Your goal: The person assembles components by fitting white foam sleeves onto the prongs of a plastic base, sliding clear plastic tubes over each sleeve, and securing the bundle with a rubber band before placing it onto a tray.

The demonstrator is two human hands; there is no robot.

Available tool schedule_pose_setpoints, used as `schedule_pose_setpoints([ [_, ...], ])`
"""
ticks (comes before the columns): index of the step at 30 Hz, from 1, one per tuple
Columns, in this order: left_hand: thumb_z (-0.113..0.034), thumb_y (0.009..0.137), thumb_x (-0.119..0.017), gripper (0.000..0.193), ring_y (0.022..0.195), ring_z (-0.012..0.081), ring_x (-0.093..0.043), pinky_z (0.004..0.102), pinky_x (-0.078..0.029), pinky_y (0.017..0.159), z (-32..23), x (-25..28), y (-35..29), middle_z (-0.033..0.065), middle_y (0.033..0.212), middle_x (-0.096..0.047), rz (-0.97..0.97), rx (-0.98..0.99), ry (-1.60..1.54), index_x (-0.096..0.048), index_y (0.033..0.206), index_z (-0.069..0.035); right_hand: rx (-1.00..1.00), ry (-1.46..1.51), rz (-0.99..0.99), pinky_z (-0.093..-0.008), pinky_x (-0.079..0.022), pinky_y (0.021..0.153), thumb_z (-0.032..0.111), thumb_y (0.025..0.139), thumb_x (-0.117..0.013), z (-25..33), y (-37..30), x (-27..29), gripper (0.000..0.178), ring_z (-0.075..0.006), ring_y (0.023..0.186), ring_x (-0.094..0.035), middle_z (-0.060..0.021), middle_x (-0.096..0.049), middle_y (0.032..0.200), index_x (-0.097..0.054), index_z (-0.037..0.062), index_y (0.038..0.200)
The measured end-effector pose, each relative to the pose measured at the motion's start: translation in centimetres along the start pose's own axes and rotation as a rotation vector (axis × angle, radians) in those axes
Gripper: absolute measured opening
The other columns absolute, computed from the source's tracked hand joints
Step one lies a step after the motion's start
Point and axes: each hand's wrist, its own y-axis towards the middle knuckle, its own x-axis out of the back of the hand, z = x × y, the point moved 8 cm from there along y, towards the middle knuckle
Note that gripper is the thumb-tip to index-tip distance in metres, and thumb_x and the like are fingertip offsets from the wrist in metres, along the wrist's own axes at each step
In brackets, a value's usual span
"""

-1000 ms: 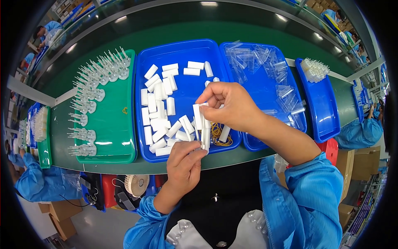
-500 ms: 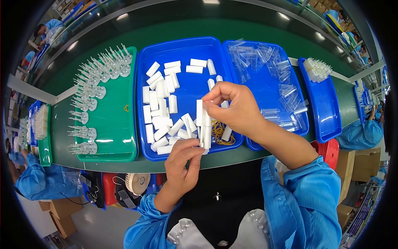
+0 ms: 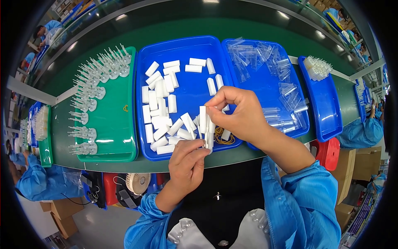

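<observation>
L hand (image 3: 186, 164) & R hand (image 3: 239, 114) pinched white piece (image 3: 202, 118) btwn them, btm & top, over blue tray (image 3: 190, 89); seemed light, stiffish, maybe slick, best held nr ends

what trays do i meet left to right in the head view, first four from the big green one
Big green tray, blue tray with white pieces, blue tray with clear plastic pieces, narrow blue tray.
</observation>
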Motion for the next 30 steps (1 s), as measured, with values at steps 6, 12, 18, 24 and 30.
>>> schedule_pose_setpoints([
  [6, 0.009, 0.073, -0.062, 0.02, 0.074, 0.0247, -0.056, 0.0288, -0.044, 0.062, 0.6, 0.1, -0.3, 0.0137, 0.093, -0.06, 0.001, 0.091, -0.111, -0.061, 0.089, -0.003, -0.131, 0.068, 0.124, -0.0236, -0.048, 0.067, 0.005, 0.079, -0.065, -0.8, -0.1, -0.4, 0.009, -0.0097, 0.075, -0.061, -0.0076, -0.066, 0.08, -0.064, -0.0016, 0.085],
  [12, 0.007, 0.077, -0.062, 0.017, 0.078, 0.0216, -0.057, 0.0276, -0.046, 0.066, 0.6, 0.2, -0.4, 0.0142, 0.098, -0.058, -0.008, 0.145, -0.168, -0.061, 0.091, -0.002, -0.151, 0.083, 0.111, -0.0246, -0.048, 0.072, 0.007, 0.082, -0.064, -0.8, -1.3, -0.3, 0.011, -0.0112, 0.08, -0.062, -0.0096, -0.067, 0.084, -0.065, -0.0022, 0.089],
  [18, 0.005, 0.079, -0.061, 0.016, 0.08, 0.0197, -0.058, 0.0264, -0.047, 0.068, 0.9, 0.3, -0.7, 0.0148, 0.102, -0.057, 0.003, 0.144, -0.176, -0.06, 0.093, -0.002, -0.12, 0.021, 0.113, -0.0253, -0.048, 0.07, 0.007, 0.082, -0.064, 0.2, -1.7, -0.5, 0.016, -0.0117, 0.079, -0.062, -0.007, -0.067, 0.081, -0.068, 0.0039, 0.097],
  [24, 0.004, 0.08, -0.061, 0.022, 0.082, 0.0151, -0.054, 0.0232, -0.043, 0.064, 1.9, 0.2, -1.2, 0.0162, 0.111, -0.051, -0.042, 0.191, -0.339, -0.053, 0.099, -0.002, 0.166, -0.067, 0.248, -0.0266, -0.047, 0.065, 0.01, 0.082, -0.062, 1.0, -2.0, -1.6, 0.018, -0.0158, 0.072, -0.061, -0.0088, -0.065, 0.077, -0.068, 0.0073, 0.098],
  [30, 0.005, 0.08, -0.06, 0.027, 0.085, 0.0131, -0.05, 0.0231, -0.041, 0.069, 2.1, 0.5, -1.1, 0.0156, 0.119, -0.043, -0.103, 0.294, -0.477, -0.049, 0.102, -0.004, -0.018, 0.087, 0.327, -0.0272, -0.047, 0.067, 0.01, 0.082, -0.063, 0.0, -2.1, -2.1, 0.017, -0.0169, 0.077, -0.06, -0.0088, -0.061, 0.085, -0.067, 0.0066, 0.098],
])
